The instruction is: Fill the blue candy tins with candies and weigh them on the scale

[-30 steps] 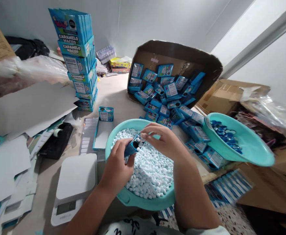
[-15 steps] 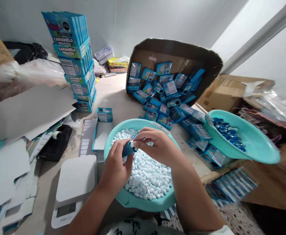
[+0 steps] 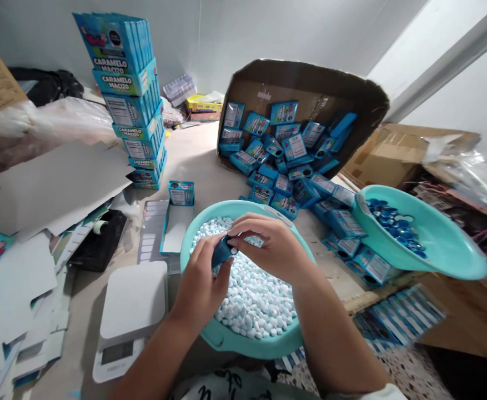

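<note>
My left hand (image 3: 199, 289) grips a small blue candy box (image 3: 221, 253) above a teal basin (image 3: 210, 333) filled with white and pale blue candies (image 3: 255, 300). My right hand (image 3: 270, 247) pinches at the box's open end, fingers touching the candies at its mouth. Both hands hover over the middle of the basin.
A white digital scale (image 3: 129, 311) sits left of the basin. A tipped cardboard box (image 3: 310, 89) spills several blue candy boxes (image 3: 285, 161). A second teal basin (image 3: 438, 244) with blue caps stands right. A tall stack of cartons (image 3: 132, 100), flat cardboard sheets (image 3: 55, 183) and a tape dispenser (image 3: 95, 241) lie left.
My right hand's fingers have closed over the box's open end, and both hands dropped slightly toward the candies. The open mouth of the box, visible earlier, is now covered.
</note>
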Motion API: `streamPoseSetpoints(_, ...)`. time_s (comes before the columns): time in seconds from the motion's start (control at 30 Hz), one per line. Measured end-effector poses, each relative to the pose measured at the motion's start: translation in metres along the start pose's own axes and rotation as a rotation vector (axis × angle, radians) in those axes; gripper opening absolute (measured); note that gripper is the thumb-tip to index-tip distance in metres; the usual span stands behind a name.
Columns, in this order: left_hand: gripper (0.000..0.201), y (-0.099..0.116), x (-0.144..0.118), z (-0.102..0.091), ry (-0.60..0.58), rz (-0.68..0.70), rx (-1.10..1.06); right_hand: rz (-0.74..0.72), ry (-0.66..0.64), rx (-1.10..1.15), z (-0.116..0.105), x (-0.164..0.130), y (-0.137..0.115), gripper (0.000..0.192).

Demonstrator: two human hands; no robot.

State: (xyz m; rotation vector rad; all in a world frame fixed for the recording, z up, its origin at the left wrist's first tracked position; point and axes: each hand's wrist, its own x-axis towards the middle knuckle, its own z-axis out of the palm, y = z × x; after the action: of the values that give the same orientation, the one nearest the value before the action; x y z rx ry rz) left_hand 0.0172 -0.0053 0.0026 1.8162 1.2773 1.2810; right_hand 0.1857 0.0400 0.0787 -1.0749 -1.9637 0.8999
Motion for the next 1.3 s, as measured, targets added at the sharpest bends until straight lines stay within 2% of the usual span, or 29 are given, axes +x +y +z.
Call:
streamPoseSetpoints(0.1, 0.033, -0.001, -0.001, 0.0, 0.032, -0.039, 0.015, -0.025, -0.033, 0.006, -0.003, 0.0, 0.0, 0.012)
streamPoseSetpoints(0.3, 0.034, -0.001, -0.002, 0.001, 0.019, -0.023, 0.029, -0.09, 0.013, -0.193, -0.002, 0.004, 0.009, 0.006)
streamPoseSetpoints(0.4, 0.035, -0.002, -0.002, 0.003, 0.045, -0.048, 0.058, -0.053, 0.074, -0.206, -0.02, 0.007, 0.026, 0.015)
streamPoseSetpoints(0.47, 0.036, -0.003, -0.003, 0.004, 0.049, -0.055, 0.065, 0.069, 0.158, -0.238, -0.045, 0.01, 0.047, 0.018)
streamPoseSetpoints(0.57, 0.035, -0.004, -0.003, 0.004, 0.035, -0.06, 0.057, 0.433, 0.346, -0.301, -0.085, 0.012, 0.093, 0.014)
streamPoseSetpoints(0.67, 0.034, -0.005, -0.004, 0.004, 0.012, -0.072, 0.042, 0.541, 0.451, -0.293, -0.105, 0.003, 0.137, 0.02)
streamPoseSetpoints(0.73, 0.034, -0.006, -0.004, 0.005, 0.017, -0.085, 0.044, 0.55, 0.536, -0.271, -0.103, -0.014, 0.156, 0.027)
streamPoseSetpoints(0.8, 0.034, -0.006, -0.005, 0.005, 0.034, -0.099, 0.05, 0.532, 0.632, -0.234, -0.094, -0.036, 0.163, 0.039)
streamPoseSetpoints(0.9, 0.034, -0.006, -0.006, 0.006, 0.066, -0.103, 0.037, 0.465, 0.726, -0.139, -0.08, -0.071, 0.146, 0.055)
streamPoseSetpoints(0.97, 0.034, -0.006, -0.006, 0.006, 0.082, -0.102, 0.029, 0.361, 0.676, -0.059, -0.073, -0.084, 0.121, 0.051)
streamPoseSetpoints(1.0, 0.034, -0.006, -0.006, 0.005, 0.086, -0.102, 0.028, 0.273, 0.571, -0.014, -0.069, -0.086, 0.107, 0.045)
streamPoseSetpoints(1.07, 0.034, -0.006, -0.006, 0.005, 0.079, -0.103, 0.031, 0.191, 0.233, -0.065, -0.061, -0.08, 0.082, 0.039)
streamPoseSetpoints(1.1, 0.033, -0.005, -0.006, 0.004, 0.071, -0.101, 0.034, 0.207, 0.061, -0.131, -0.055, -0.074, 0.074, 0.04)
streamPoseSetpoints(1.17, 0.032, -0.004, -0.005, 0.004, 0.06, -0.098, 0.041, 0.33, -0.144, -0.305, -0.042, -0.061, 0.066, 0.045)
streamPoseSetpoints(1.23, 0.031, -0.004, -0.005, 0.003, 0.064, -0.091, 0.055, 0.45, -0.261, -0.44, -0.028, -0.051, 0.069, 0.048)
streamPoseSetpoints(1.3, 0.032, -0.003, -0.004, 0.004, 0.069, -0.073, 0.068, 0.473, -0.338, -0.448, -0.017, -0.048, 0.076, 0.049)
